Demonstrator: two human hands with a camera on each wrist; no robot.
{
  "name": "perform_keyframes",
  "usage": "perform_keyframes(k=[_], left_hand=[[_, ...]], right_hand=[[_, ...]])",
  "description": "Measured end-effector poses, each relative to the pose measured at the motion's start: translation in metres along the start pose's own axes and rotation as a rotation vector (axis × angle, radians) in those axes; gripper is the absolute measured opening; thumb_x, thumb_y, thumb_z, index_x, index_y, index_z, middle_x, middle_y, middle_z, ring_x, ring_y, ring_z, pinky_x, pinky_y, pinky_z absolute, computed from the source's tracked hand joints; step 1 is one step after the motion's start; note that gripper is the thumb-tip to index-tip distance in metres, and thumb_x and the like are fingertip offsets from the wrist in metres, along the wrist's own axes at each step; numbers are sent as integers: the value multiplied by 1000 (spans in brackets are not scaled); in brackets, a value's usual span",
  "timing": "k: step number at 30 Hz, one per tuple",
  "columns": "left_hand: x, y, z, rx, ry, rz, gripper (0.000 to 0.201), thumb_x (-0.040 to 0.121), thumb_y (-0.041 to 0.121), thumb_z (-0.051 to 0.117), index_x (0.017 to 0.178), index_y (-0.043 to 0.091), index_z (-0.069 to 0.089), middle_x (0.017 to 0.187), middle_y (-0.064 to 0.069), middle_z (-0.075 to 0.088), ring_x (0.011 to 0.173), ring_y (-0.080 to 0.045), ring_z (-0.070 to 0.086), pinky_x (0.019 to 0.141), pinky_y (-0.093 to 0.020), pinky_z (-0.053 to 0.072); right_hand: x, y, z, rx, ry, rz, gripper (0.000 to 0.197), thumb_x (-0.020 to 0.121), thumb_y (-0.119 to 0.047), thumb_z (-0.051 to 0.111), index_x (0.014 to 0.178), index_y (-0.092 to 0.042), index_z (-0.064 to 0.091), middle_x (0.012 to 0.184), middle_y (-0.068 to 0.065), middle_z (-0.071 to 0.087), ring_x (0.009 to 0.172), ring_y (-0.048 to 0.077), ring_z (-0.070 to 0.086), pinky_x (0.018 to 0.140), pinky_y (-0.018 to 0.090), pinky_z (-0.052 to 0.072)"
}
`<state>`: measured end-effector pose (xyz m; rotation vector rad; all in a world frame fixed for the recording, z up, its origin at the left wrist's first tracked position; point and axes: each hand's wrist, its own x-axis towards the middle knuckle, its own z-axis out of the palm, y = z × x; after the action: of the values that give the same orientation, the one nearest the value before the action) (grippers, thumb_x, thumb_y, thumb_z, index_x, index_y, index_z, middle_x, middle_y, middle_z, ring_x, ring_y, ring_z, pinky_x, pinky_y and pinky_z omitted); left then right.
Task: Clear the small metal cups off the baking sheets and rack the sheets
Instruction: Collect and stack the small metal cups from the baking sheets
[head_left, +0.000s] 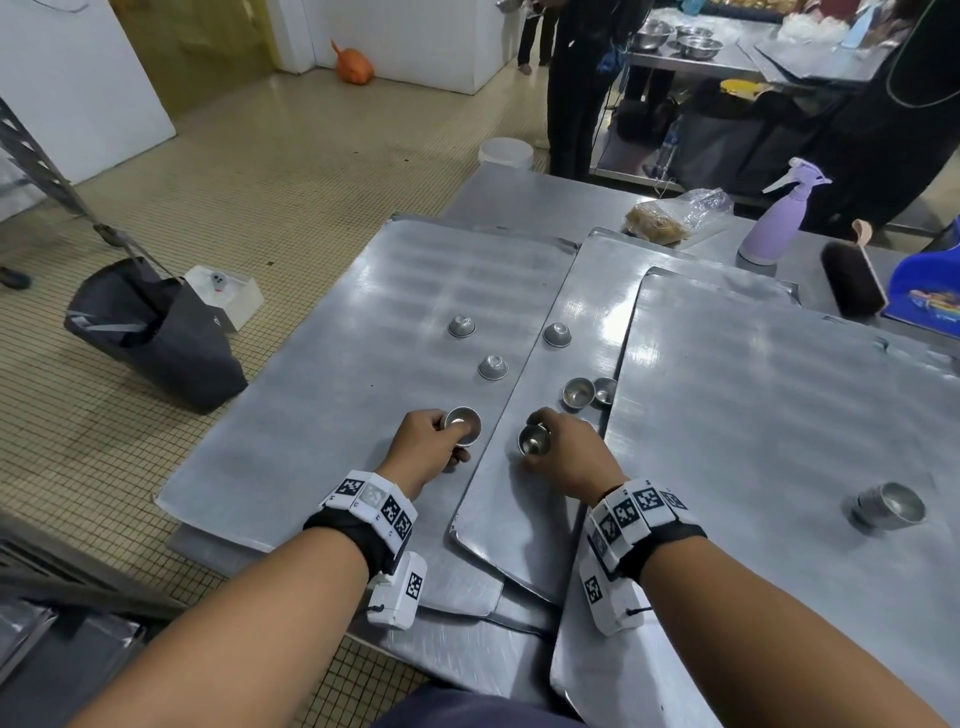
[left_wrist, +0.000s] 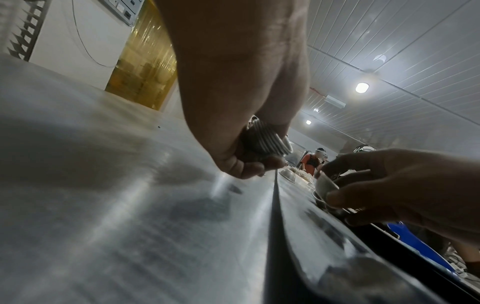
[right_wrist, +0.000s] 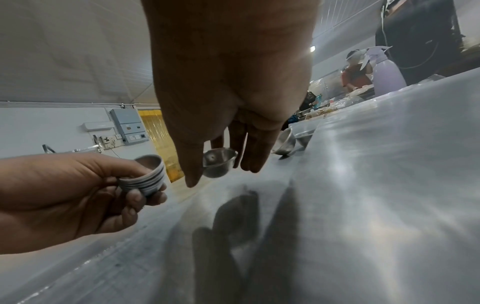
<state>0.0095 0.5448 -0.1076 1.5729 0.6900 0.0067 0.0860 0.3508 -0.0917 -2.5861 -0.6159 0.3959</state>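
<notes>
My left hand (head_left: 441, 441) grips a nested stack of small metal cups (head_left: 462, 423) just above the left baking sheet (head_left: 322, 395); the same stack (right_wrist: 148, 176) shows its several rims in the right wrist view. My right hand (head_left: 550, 441) pinches a single cup (head_left: 535, 440) between thumb and fingers over the middle sheet (head_left: 519, 493). Two upside-down cups (head_left: 461, 326) (head_left: 492, 367) stand on the left sheet, and a third upside-down cup (head_left: 557, 334) on the middle sheet. Two upright cups (head_left: 578, 392) sit by the right sheet's edge. Another stack of cups (head_left: 891, 506) lies on the right sheet (head_left: 753, 415).
The sheets overlap on a steel table (head_left: 519, 192). At its back right are a purple spray bottle (head_left: 779, 218), a dark brush (head_left: 852, 283), a blue dustpan (head_left: 930, 291) and a plastic bag (head_left: 675, 215). A black bag (head_left: 156, 332) stands on the floor at left. People stand behind.
</notes>
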Motion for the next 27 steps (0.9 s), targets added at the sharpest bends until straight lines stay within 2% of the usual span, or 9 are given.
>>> perform_keyframes(k=[3,5,9,12,16,18,20,23,27], left_hand=[[4,0,0,5,45,1,10,92,11,68,85,5,67,73,-11,66,57,-16,67,61,-32,49],[7,0,2,-6,65,-4,11,91,12,68,87,2,69,70,-10,67,56,-16,67,62,-32,49],[8,9,5,-116,69,-41,19,90,18,70,90,-1,72,68,-12,69,62,-23,66,65,-32,50],[7,20,9,-312,17,-74,27,90,29,66,89,3,74,77,-14,70,65,-24,66,66,-33,54],[4,29,18,-427,-107,-72,43,97,45,53,88,5,69,71,-8,66,57,-15,61,67,-33,55],[3,32,21,-448,-114,-70,43,101,41,50,83,5,66,65,-4,61,50,-12,56,59,-29,51],[3,33,21,-460,-79,-77,35,98,36,56,84,6,67,66,-5,61,52,-15,56,53,-27,47],[8,31,19,-380,11,-85,15,92,18,66,84,6,71,72,-10,66,60,-21,63,61,-30,51],[16,25,19,-187,75,-70,8,92,5,60,88,5,67,76,-11,67,54,-13,66,66,-30,50]], right_hand=[[-3,-10,-5,72,30,-37,52,80,-32,77,126,-18,57,115,2,69,106,25,63,81,30,45],[-5,-18,-9,118,66,-58,59,80,-37,79,131,-18,56,118,1,68,107,23,63,82,29,45],[-5,-35,-12,172,135,-121,60,79,-45,78,130,-22,57,116,-2,70,105,19,64,82,29,47],[-4,-47,-12,206,165,-159,56,80,-46,77,128,-24,58,112,-2,71,101,20,66,83,35,52],[0,-54,-7,180,169,-153,61,79,-47,76,132,-27,54,115,-1,71,102,23,66,83,37,53],[1,-53,-6,169,161,-150,65,78,-48,77,135,-28,52,116,-1,71,103,23,66,83,36,53],[1,-49,-6,163,136,-151,71,78,-50,77,140,-29,49,124,-2,68,112,20,63,87,34,51],[4,-31,-10,126,122,-99,72,82,-58,71,142,-26,48,138,-4,58,122,16,57,95,34,48],[18,5,-27,-5,155,64,58,87,-43,67,138,-21,52,139,3,54,123,23,54,95,36,46]])
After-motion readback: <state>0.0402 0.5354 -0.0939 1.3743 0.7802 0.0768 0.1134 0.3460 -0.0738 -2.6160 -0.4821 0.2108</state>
